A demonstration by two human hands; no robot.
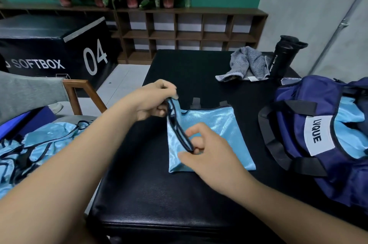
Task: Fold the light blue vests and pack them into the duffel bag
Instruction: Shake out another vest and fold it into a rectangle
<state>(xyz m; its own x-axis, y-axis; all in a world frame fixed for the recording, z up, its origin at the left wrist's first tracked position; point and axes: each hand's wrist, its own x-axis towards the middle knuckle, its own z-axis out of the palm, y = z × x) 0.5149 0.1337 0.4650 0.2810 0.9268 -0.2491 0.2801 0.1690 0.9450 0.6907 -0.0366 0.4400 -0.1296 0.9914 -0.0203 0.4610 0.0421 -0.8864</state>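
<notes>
Right, light blue vest (pixel 219 130) lies folded flat on the black padded bench (pixel 159 194), approx. mid-surface, w/ the dark trim along its left edge lifted off the fabric. Left hand (pixel 153 102) pinches the top end of that trim, thumb & fingers curled tight round it, just above the vest's upper-left corner. Right hand (pixel 207 150) pinches the lower end of the same trim btwn thumb & forefinger, over the vest's middle. Both grips narrow, both on trim. Two dark tabs poke out past the vest's far edge. Duffel bag (pixel 298 108), navy w/ white LVQUE label, sits at right on the bench, near the vest but apart, mouth open, more light blue fabric (pixel 346 138) showing inside. Pile of unfolded vests (pixel 39 142) at left, off the bench. Far end: grey striped towel (pixel 245 62) beside a black sport bottle (pixel 282 58).
</notes>
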